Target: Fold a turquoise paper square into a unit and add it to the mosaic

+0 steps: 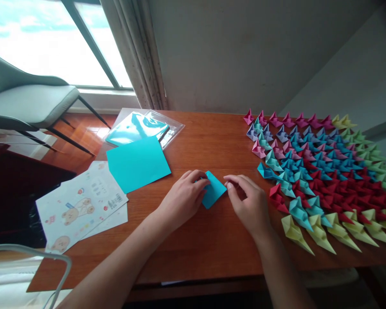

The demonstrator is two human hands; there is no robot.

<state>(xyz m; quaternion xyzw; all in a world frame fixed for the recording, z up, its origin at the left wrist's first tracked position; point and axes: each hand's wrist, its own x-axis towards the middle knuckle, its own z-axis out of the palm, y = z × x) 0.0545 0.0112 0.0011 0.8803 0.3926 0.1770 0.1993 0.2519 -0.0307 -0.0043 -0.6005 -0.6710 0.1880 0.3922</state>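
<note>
A small folded sheet of turquoise paper (214, 192) lies on the wooden table in front of me, turned like a diamond. My left hand (187, 194) grips its left side with bent fingers, which hide that edge. At the right corner of the paper, my right hand (249, 199) has its thumb and index finger curved, with a small gap between the tips. The thumb tip is right beside that corner; whether it touches cannot be made out.
Rows of folded paper pieces (328, 189) in several colours cover the table's right side. On the left are a turquoise sheet (138, 163), a clear packet of turquoise paper (137, 128) and white bear-printed sheets (83, 206). A chair (35, 103) stands near the window.
</note>
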